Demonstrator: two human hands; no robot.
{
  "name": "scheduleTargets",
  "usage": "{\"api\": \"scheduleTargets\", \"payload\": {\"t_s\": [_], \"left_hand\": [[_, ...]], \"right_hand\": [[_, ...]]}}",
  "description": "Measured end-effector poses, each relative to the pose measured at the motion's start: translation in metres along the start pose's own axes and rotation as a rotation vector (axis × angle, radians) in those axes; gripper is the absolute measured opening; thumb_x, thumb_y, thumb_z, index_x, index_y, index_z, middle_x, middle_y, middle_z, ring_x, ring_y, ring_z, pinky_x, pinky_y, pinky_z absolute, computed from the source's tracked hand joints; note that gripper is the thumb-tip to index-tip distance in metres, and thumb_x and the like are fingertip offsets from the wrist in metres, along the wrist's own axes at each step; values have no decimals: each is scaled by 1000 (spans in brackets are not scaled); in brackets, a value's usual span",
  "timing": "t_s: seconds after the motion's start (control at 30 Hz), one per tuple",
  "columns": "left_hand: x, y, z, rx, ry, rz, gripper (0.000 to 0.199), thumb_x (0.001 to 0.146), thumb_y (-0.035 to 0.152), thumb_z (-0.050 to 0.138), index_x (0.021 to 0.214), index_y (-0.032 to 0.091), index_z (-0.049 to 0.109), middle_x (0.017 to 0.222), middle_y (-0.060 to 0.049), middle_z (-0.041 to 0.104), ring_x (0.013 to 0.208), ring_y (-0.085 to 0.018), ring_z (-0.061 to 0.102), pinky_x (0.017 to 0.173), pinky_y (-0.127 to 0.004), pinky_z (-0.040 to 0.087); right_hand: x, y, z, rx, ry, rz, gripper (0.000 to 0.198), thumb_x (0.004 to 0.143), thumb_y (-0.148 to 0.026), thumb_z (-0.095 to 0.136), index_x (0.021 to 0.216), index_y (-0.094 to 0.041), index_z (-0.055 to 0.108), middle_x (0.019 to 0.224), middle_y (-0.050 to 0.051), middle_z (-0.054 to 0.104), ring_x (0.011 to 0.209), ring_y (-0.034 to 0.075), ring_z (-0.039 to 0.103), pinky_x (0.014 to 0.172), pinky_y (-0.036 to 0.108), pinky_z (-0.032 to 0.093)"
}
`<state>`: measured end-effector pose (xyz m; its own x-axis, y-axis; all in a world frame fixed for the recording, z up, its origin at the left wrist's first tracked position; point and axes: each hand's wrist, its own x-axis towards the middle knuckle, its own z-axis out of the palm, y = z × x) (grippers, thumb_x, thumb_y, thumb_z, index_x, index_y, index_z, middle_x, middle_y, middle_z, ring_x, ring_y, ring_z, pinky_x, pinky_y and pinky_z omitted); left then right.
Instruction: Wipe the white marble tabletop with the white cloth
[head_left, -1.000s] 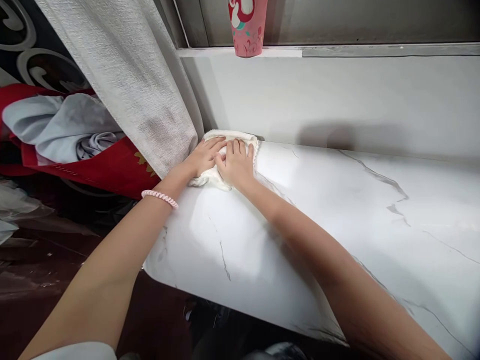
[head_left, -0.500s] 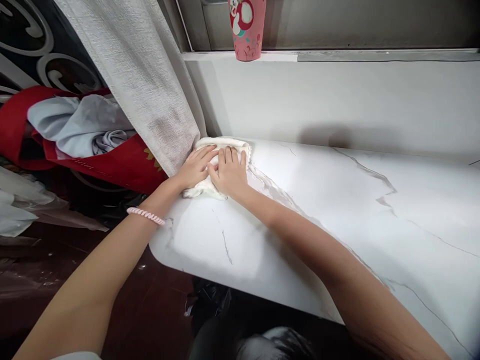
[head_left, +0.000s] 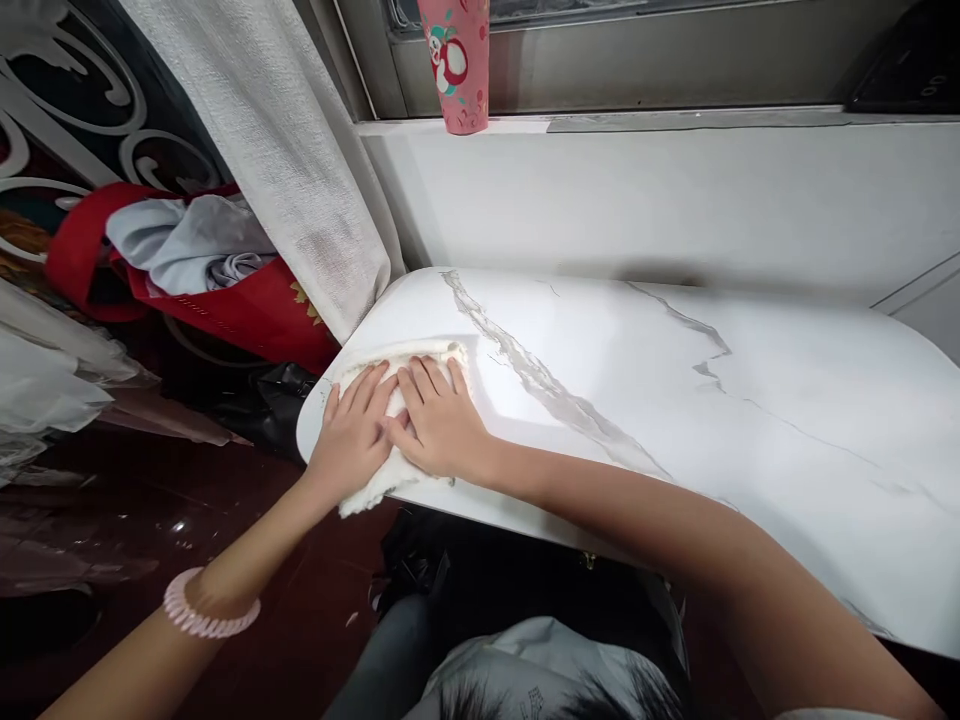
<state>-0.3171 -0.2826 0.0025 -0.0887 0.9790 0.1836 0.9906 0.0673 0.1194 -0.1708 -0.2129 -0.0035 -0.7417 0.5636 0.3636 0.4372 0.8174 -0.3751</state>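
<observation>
Both of my hands lie flat on a folded white cloth (head_left: pixel 397 410) at the near left corner of a white marble-patterned tabletop (head_left: pixel 600 350). My left hand (head_left: pixel 356 430) presses the cloth's left part with its fingers stretched out. Beside it, my right hand (head_left: pixel 439 415) rests on the right part, fingers spread, its thumb touching or overlapping the left hand. The cloth's lower left corner hangs past the table edge. A pink coiled band (head_left: pixel 206 608) circles my left wrist.
A pink patterned cup (head_left: pixel 461 75) stands on the sill behind the table. At the left hang a pale curtain (head_left: pixel 300 150) and a red bag (head_left: pixel 247 315) stuffed with light fabric. A black plastic bag (head_left: pixel 281 405) lies by the table's left end. A dark object (head_left: pixel 911 70) sits at upper right.
Both hands have slid the cloth from the table's back left corner toward the near left edge. The view has shifted too, showing more of the tabletop's right end.
</observation>
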Motion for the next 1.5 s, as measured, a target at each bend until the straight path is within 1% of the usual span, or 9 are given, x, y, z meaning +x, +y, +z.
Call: {"api": "scheduleTargets", "payload": {"t_s": [0.17,0.33,0.43,0.73,0.83,0.93,1.07,1.2,1.5], "left_hand": [[0,28,3,75,-27,18,54,95,36,27,142,14,40,152,-17,39,143,-32,30,115,-60,19],[30,39,10,121,-67,57,54,93,29,28,144,12,38,155,-16,35,145,-31,27,115,-59,20],[65,51,17,119,-84,55,55,93,28,29,145,13,37,156,-15,33,145,-30,26,116,-58,19],[202,95,46,27,-118,154,54,96,31,27,148,18,34,159,-9,29,146,-25,24,118,-55,15],[232,110,54,17,-114,159,53,97,34,27,149,21,34,159,-8,30,146,-23,24,118,-55,16],[247,119,60,20,-90,170,53,98,34,26,149,22,34,158,-7,30,146,-23,25,118,-54,17],[248,124,62,11,-73,169,53,98,34,26,149,21,34,159,-7,29,147,-23,24,118,-54,17],[231,130,59,-6,-70,172,53,98,32,26,149,20,35,159,-8,28,147,-22,23,118,-54,16],[151,166,46,-42,-81,201,54,97,30,30,149,18,35,160,-10,27,148,-24,21,118,-56,13]], "right_hand": [[-21,13,-15,5,-9,-1,64,100,-46,30,144,0,38,153,20,36,145,30,26,121,52,12],[-14,43,-20,-24,-21,-6,62,99,-43,32,144,0,39,152,20,38,144,30,28,121,52,12],[-2,73,-25,-35,0,34,59,99,-42,33,143,-2,41,151,18,41,143,29,30,121,51,12],[39,184,-49,-82,70,247,54,100,-37,32,143,-6,42,153,15,39,143,27,31,120,50,13],[47,212,-58,-95,86,301,53,100,-35,30,144,-7,42,153,14,39,143,26,31,121,49,13],[50,228,-63,-100,100,328,53,100,-36,30,143,-8,43,152,14,40,143,25,31,120,48,14],[47,230,-65,-112,104,331,53,100,-36,29,143,-9,42,153,13,40,144,25,30,120,48,14],[33,219,-68,-107,97,331,54,100,-36,27,144,-8,41,153,14,39,144,26,30,120,49,13],[-42,177,-85,-158,24,327,59,100,-39,23,147,-7,37,155,15,34,146,26,27,120,51,14]]}}
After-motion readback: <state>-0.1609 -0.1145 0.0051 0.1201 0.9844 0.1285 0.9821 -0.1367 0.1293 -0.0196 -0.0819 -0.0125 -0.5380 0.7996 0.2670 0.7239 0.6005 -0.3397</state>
